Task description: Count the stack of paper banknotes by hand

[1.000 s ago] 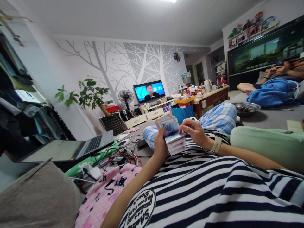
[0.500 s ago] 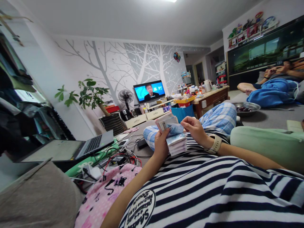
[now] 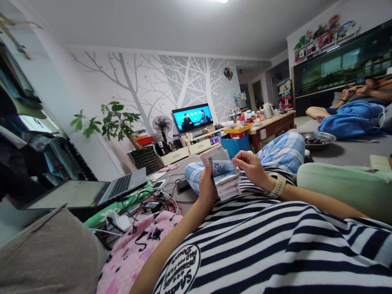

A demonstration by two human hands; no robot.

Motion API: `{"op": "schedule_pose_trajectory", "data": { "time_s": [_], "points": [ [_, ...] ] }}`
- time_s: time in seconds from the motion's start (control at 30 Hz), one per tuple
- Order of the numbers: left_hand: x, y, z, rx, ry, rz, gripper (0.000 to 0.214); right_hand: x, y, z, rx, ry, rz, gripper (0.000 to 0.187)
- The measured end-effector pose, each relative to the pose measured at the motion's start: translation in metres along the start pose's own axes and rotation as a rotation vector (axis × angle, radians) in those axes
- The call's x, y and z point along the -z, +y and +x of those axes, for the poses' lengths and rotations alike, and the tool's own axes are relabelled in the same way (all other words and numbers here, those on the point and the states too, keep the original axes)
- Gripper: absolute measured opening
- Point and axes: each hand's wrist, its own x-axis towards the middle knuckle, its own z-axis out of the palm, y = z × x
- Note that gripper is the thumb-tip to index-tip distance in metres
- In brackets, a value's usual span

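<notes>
Beyond the grip, a cluttered living room shows a television and tree mural; a gray seat surface extends rightward. Over the lap, the left hand grasps a banknote bundle; the right hand pinches a blue 10 note, its long axis crosswise, numeral end toward the left thumb. Since half a second ago, the television has gone from one figure to two.

The banknotes showed blue, pale pink and lilac. Near, the shirt bore navy and white stripes; the trousers were blue-and-white check. The near-left blanket was pink with black cats. At right, the cushion was pale green, the farther cloth bright blue. The far wall carried white and grey trees.
</notes>
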Motion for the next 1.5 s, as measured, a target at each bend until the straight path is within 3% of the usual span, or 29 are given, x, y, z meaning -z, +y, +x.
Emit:
{"op": "schedule_pose_trajectory", "data": {
  "time_s": [0.4,0.8,0.93,1.5],
  "points": [
    [-0.005,0.017,-0.012,-0.065,0.023,0.129,0.019,0.001,-0.002,-0.003,0.061,-0.013,-0.016,0.033],
    [-0.011,0.023,-0.016,-0.054,0.072,0.138,0.022,0.000,-0.003,-0.003,0.081,-0.002,-0.016,0.035],
    [-0.012,0.024,-0.017,-0.054,0.034,0.125,0.023,0.000,-0.002,-0.003,0.084,-0.012,-0.014,0.034],
    [-0.008,0.010,-0.008,0.035,-0.008,-0.080,0.037,0.002,-0.002,-0.005,0.080,-0.072,0.050,0.029]
  ]
}}
